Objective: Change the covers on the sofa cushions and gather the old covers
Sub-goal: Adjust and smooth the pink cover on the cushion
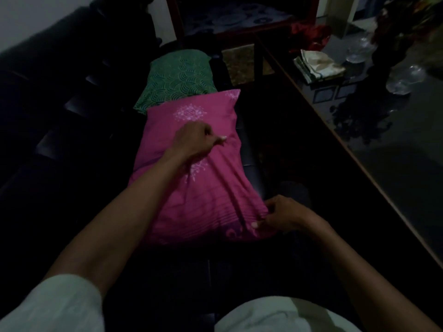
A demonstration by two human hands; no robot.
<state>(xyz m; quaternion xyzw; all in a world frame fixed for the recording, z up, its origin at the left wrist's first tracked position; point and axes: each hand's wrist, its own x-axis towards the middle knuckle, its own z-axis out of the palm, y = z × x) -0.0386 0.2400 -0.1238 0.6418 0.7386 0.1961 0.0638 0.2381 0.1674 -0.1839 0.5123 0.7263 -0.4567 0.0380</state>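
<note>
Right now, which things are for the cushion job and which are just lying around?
For the job:
pink cushion, gripped by the left hand and right hand
green cushion
sofa

Lying about:
folded cloths
glass bowls
glass table

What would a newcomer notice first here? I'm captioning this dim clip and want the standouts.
The bright pink cushion lying on the dark sofa at center stands out first. The left hand rests on its middle while the right hand pinches the bunched near corner. Behind it lies a green patterned cushion, and folded cloths sit on the glossy table at right.
</note>
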